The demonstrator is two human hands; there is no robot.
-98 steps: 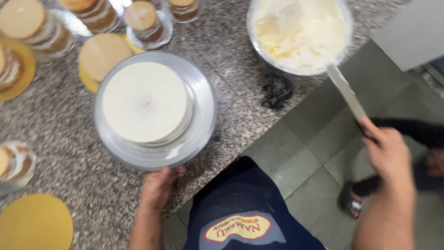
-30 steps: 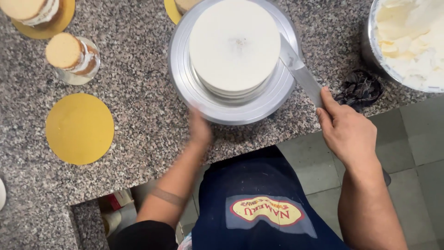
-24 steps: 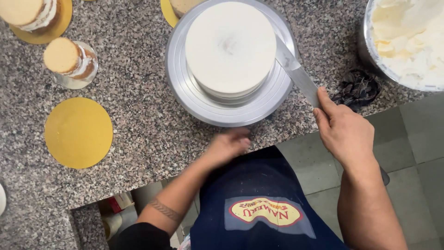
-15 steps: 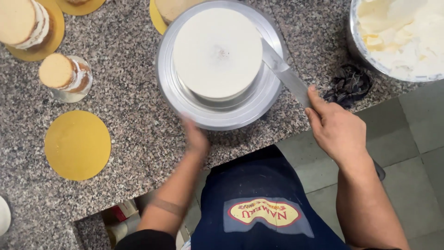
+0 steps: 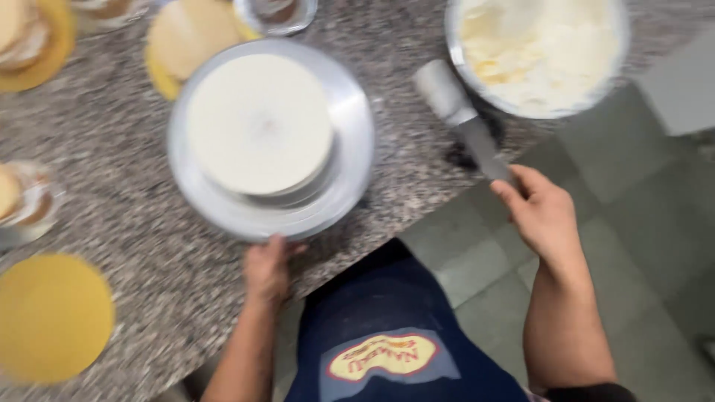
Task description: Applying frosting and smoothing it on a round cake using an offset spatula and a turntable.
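- Turntable (image 5: 350,141): a round metal stand on the speckled granite counter (image 5: 149,246), close to the counter's front edge, where both hands can reach it.
- Cake (image 5: 259,123): sits centred on the turntable, a bare metal ring showing all round it; centring keeps the side equally far from the rim at every point.
- Cake appearance: a flat, smooth, white-coated disc with a faint mark at mid-top; the side shows slight stepped layers toward the turntable's front, though motion blur makes this uncertain.
- Left hand (image 5: 267,269): at the turntable's front rim, fingertips touching the edge, loosely curled and holding nothing; a placement suited to spinning the stand.
- Right hand (image 5: 542,216): well to the right of the turntable, out past the counter edge, closed on the handle of a palette knife (image 5: 463,119).
- Palette knife: its blade, white with cream, points away from the person toward a cream bowl (image 5: 540,52), which stands to the right of the turntable.
- Gold cake board (image 5: 52,316): lies flat to the left of and nearer than the turntable; another board with a bare sponge (image 5: 190,33) lies just behind it.
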